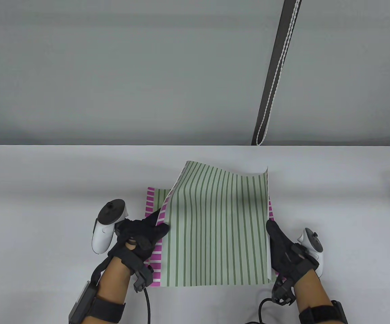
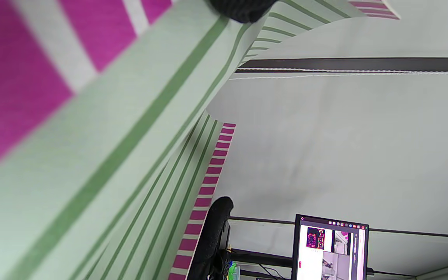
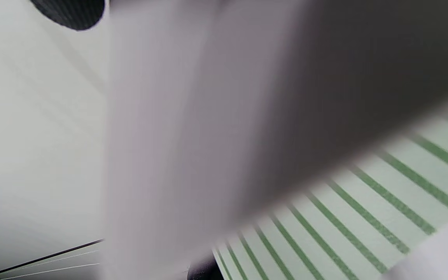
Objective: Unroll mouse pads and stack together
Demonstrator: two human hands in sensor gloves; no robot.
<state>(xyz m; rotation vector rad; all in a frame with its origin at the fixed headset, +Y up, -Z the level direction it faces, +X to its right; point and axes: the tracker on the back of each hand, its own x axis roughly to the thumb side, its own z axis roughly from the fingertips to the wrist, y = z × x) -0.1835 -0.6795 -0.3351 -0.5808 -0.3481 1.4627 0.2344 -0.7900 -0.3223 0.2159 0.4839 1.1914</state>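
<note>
A green-striped mouse pad (image 1: 215, 229) with magenta-striped side bands is held over another pad of the same pattern (image 1: 154, 199) that lies flat on the white table (image 1: 46, 202). The held pad's far edge (image 1: 225, 167) is lifted off the lower one. My left hand (image 1: 142, 236) grips the upper pad's left edge, fingers on top. My right hand (image 1: 281, 249) holds its right edge, with the fingers hidden under the pad. The left wrist view shows both pads close up (image 2: 103, 155), the lower one's magenta band (image 2: 208, 182) beneath. The right wrist view shows the pad's blurred grey underside (image 3: 208, 116) and green stripes (image 3: 364, 210).
A dark strap with white cord (image 1: 276, 71) hangs behind the table's far edge. A monitor (image 2: 331, 249) shows in the left wrist view, off the table. Bare table surface lies to the left and right of the pads.
</note>
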